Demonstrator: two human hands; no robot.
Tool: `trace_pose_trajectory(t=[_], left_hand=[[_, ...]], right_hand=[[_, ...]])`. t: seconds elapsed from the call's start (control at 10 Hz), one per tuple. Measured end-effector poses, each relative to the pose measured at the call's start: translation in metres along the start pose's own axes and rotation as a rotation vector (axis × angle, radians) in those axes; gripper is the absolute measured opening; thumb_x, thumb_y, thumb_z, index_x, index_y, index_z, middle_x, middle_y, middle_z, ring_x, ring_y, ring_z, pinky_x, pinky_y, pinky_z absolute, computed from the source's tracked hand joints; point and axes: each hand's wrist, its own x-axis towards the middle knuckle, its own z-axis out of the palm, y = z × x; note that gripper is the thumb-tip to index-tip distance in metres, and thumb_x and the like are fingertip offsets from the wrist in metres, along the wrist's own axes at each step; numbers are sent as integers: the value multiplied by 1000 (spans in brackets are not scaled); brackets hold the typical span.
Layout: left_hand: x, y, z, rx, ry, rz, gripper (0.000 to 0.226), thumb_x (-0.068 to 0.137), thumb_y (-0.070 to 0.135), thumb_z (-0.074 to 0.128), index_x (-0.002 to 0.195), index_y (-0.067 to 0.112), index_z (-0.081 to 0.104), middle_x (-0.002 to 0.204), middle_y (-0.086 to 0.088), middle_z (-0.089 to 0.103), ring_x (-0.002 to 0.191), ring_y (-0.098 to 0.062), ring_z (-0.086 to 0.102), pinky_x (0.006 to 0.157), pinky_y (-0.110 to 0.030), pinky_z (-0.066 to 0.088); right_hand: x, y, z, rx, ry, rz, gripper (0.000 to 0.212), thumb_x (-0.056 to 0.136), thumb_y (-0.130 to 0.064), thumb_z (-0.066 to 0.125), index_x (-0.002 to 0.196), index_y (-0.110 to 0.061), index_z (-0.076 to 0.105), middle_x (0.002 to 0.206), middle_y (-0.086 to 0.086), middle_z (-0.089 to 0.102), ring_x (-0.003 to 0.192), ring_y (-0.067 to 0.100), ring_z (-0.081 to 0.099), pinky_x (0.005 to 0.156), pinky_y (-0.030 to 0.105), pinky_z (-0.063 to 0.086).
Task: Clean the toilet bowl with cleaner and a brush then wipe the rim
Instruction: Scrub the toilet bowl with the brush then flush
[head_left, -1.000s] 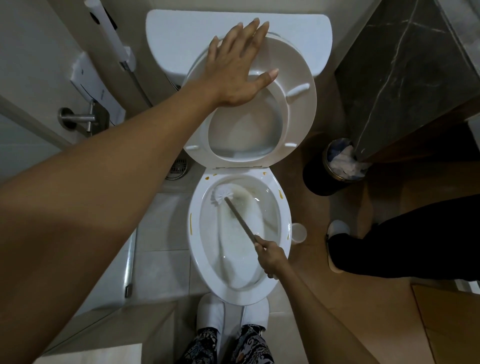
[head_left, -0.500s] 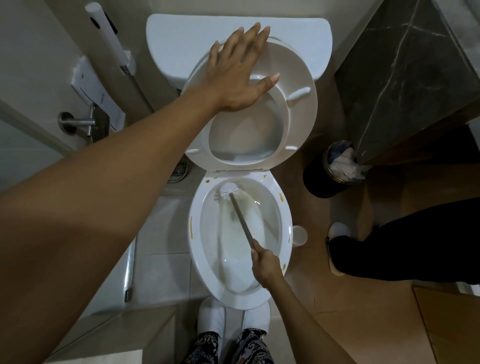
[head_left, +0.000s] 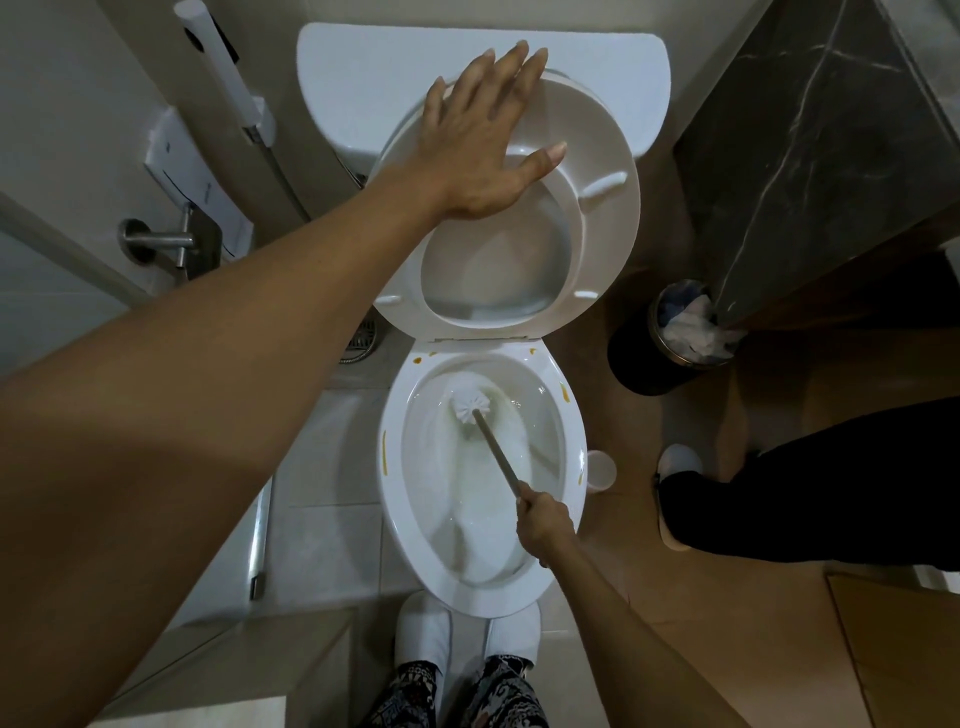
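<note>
The white oval toilet bowl (head_left: 387, 499) sat in the middle of the bathroom floor; its white plastic seat (head_left: 610, 228) stood lifted up behind the bowl, against the white tank (head_left: 363, 78); the left hand (head_left: 480, 150) lay flat on the raised seat with its fingers straight and spread, holding nothing; the right hand (head_left: 545, 522) was over the bowl's right rim, fingers curled tight around the thin tan handle of the toilet brush (head_left: 493, 452); the brush's round white head was inside the bowl, at the back, touching the wet wall; small orange-yellow marks showed on the bowl's rim; a little white cup (head_left: 601, 470) sat on the floor just right of the bowl; a black round bin (head_left: 631, 358) full of crumpled paper stood further right of the bowl; two white slippers (head_left: 423, 636) stood at the bowl's front.
</note>
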Motion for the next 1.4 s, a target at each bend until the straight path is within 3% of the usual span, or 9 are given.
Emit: trace_pose_trajectory(t=[0.2, 0.3, 0.4, 0.7, 0.8, 1.0, 1.1, 1.2, 1.4], left_hand=[[0, 0, 1, -9, 4, -1, 77, 93, 63, 26, 152, 22, -3, 160, -2, -4, 146, -25, -5, 115, -52, -2], [0, 0, 1, -9, 9, -4, 77, 93, 63, 26, 152, 23, -3, 160, -1, -5, 146, -25, -6, 115, -52, -2], [0, 0, 0, -13, 3, -2, 77, 93, 62, 26, 152, 22, -3, 160, -2, -4, 146, -25, -5, 115, -52, -2], [1, 0, 1, -1, 0, 0, 77, 93, 63, 25, 152, 22, -2, 160, -3, -4, 146, -25, -5, 115, -52, -3], [2, -2, 1, -3, 5, -3, 77, 93, 63, 25, 152, 23, -3, 160, -2, -4, 146, -25, -5, 115, -52, -3], [0, 0, 1, -19, -3, -6, 76, 93, 62, 26, 152, 23, -3, 160, -1, -5, 146, -24, -6, 115, -51, -3], [0, -1, -1, -15, 3, -7, 76, 94, 62, 27, 152, 23, -3, 160, -1, -5, 146, -24, -6, 115, -51, -4], [0, 0, 0, -9, -1, -9, 76, 94, 62, 26, 152, 23, -3, 160, -1, -5, 146, -24, -6, 115, -51, -3], [1, 0, 0, 0, -6, -9, 77, 93, 63, 25, 152, 22, -3, 160, -3, -4, 146, -25, -5, 115, -52, -3]], right_hand=[[-16, 14, -6, -150, -85, -55, 36, 102, -23, 32, 133, -17, 48, 108, 13, 61, 97, 31, 60, 82, 43, 54], [-23, 30, -13, -203, -111, -63, 37, 103, -23, 30, 135, -17, 48, 96, 4, 53, 85, 19, 52, 74, 31, 49], [-26, 31, -28, -278, -156, -34, 36, 103, -23, 31, 133, -12, 49, 102, 4, 51, 84, 16, 48, 65, 26, 45], [6, -9, -10, -239, -141, 122, 32, 96, -13, 43, 128, -6, 48, 100, 8, 52, 85, 23, 55, 73, 31, 47], [11, -15, -6, -236, -140, 126, 32, 96, -13, 45, 128, -6, 47, 112, 10, 57, 93, 25, 60, 78, 35, 51], [8, -20, -39, -264, -159, 125, 31, 97, -9, 42, 127, -3, 48, 81, 4, 47, 59, 15, 47, 48, 24, 37], [11, -23, -39, -285, -167, 119, 31, 96, -9, 43, 126, -2, 48, 83, 6, 50, 58, 15, 49, 45, 24, 35], [17, -22, -28, -305, -164, 100, 34, 96, -9, 44, 129, 0, 48, 104, 13, 56, 76, 23, 59, 55, 26, 42], [3, 3, -20, -66, -238, 155, 38, 100, -13, 31, 135, -9, 47, 84, 9, 52, 55, 18, 50, 46, 27, 44]])
